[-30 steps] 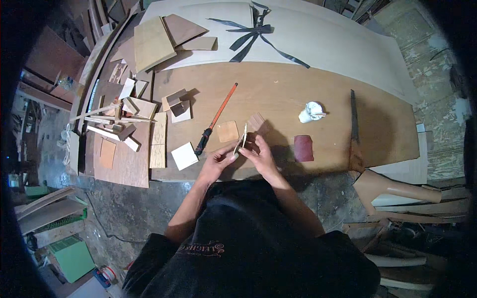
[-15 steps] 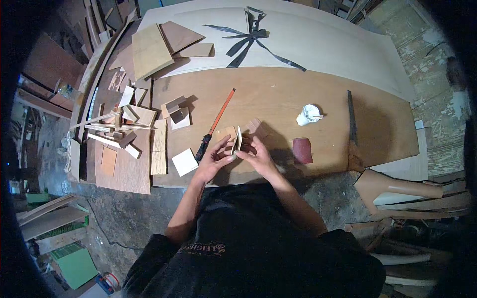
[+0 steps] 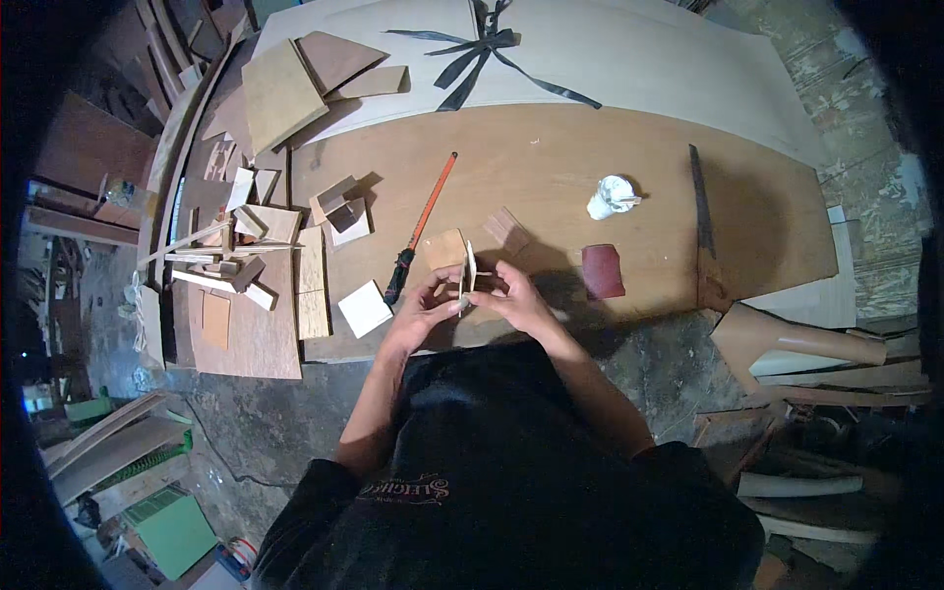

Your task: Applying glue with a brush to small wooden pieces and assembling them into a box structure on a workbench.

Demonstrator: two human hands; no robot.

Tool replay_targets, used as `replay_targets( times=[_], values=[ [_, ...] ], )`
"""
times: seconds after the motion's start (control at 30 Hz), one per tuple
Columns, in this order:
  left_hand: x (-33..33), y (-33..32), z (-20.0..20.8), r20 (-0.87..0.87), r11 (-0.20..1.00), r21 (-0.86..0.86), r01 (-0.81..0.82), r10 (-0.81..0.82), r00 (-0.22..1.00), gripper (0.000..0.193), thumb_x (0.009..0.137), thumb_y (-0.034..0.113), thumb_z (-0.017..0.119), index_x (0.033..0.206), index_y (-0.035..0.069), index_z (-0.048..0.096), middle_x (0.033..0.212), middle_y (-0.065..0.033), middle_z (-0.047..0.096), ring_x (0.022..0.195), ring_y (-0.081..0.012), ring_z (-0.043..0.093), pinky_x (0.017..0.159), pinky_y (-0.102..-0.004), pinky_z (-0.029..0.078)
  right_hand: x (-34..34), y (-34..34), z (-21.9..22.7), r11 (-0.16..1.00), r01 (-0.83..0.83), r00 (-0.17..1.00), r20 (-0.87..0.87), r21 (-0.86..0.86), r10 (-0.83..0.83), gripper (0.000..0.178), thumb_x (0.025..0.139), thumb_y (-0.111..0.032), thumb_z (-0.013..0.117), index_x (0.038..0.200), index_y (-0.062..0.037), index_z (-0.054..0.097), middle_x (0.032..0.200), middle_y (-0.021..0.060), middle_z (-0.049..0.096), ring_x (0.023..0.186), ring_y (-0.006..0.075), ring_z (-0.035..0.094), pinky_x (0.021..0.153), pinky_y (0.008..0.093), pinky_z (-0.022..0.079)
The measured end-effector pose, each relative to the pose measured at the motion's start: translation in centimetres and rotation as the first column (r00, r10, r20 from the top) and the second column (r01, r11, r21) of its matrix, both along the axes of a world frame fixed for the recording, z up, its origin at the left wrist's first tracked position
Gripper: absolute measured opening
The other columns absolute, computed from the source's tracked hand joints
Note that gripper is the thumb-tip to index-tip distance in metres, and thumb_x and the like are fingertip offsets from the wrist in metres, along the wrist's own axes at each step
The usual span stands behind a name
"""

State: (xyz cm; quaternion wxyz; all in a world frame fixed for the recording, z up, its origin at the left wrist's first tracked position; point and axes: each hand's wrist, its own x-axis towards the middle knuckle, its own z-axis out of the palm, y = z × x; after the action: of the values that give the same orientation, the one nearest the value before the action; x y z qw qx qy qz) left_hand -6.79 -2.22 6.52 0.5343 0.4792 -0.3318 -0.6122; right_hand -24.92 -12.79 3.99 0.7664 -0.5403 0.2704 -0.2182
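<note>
Over the near edge of the workbench, both my hands are closed around small thin wooden pieces [image 3: 470,267] held on edge. My left hand [image 3: 427,311] grips them from the left, and my right hand [image 3: 519,303] pinches them from the right. Fingers hide part of them, so how they join cannot be made out. Just beyond lie a tan wooden square [image 3: 445,250] and a pinkish wooden piece [image 3: 505,230]. By my left hand rest a white square [image 3: 365,309] and a long thin orange tool [image 3: 431,210] with a black handle.
A red sandpaper sheet [image 3: 603,272] and a white cup [image 3: 612,198] sit to the right, near a long dark blade [image 3: 700,202] with a brown handle. Wood offcuts [image 3: 236,251] pile at the left. Larger boards [image 3: 280,96] and black straps [image 3: 479,47] lie farther back.
The view has shifted, so the bench items appear higher in the picture. My hands keep their hold, now slightly nearer me, and more of the tan square shows.
</note>
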Motion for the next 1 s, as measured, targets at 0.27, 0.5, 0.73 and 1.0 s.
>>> replay_targets(
  times=[0.27,0.5,0.73,1.0],
  values=[
    [0.3,0.2,0.2,0.025,0.999,0.025,0.038,-0.039,0.999,0.062,0.084,0.012,0.078,0.137,0.003,0.047,0.132,-0.0059,0.055,0.113,-0.0174,0.059,0.097,-0.0327,0.049,0.0,0.1,1.4,0.998,0.007,1.0,0.023,-0.069,-0.005,0.055,0.086,-0.017,0.08,0.13,0.0021,0.053,0.122,0.0087,0.064,0.112,0.0159,0.062,0.096,0.0332,0.052],
    [0.0,0.0,-1.0,0.316,0.991,-0.075,-0.106,0.125,0.941,0.076,0.075,0.007,0.083,0.14,0.002,0.043,0.13,-0.0087,0.053,0.115,-0.0195,0.059,0.102,-0.0351,0.047,-1.9,-0.1,-0.2,0.808,0.003,0.962,-0.218,-0.589,-0.162,0.08,0.077,-0.024,0.086,0.141,-0.0007,0.045,0.14,0.019,0.054,0.126,0.0294,0.055,0.103,0.0424,0.048],
    [0.3,0.9,-2.6,0.613,0.991,-0.131,0.021,0.064,0.787,0.07,0.068,0.014,0.085,0.13,0.001,0.056,0.129,-0.0181,0.061,0.12,-0.0295,0.06,0.105,-0.038,0.046,-3.6,-0.8,-0.1,0.718,-0.186,0.953,-0.302,-0.67,-0.035,0.078,0.076,-0.02,0.085,0.142,-0.0037,0.047,0.139,0.0179,0.052,0.128,0.0324,0.051,0.107,0.0411,0.043],
    [0.5,1.0,-2.7,0.665,0.985,-0.135,0.105,0.012,0.746,0.068,0.068,0.008,0.082,0.131,0.001,0.055,0.127,-0.0182,0.062,0.12,-0.029,0.061,0.105,-0.0376,0.046,-3.2,0.0,-0.6,0.729,-0.251,0.947,-0.316,-0.637,0.051,0.076,0.077,-0.019,0.082,0.142,-0.0023,0.046,0.141,0.0205,0.048,0.132,0.034,0.048,0.11,0.0414,0.04]
  ],
)
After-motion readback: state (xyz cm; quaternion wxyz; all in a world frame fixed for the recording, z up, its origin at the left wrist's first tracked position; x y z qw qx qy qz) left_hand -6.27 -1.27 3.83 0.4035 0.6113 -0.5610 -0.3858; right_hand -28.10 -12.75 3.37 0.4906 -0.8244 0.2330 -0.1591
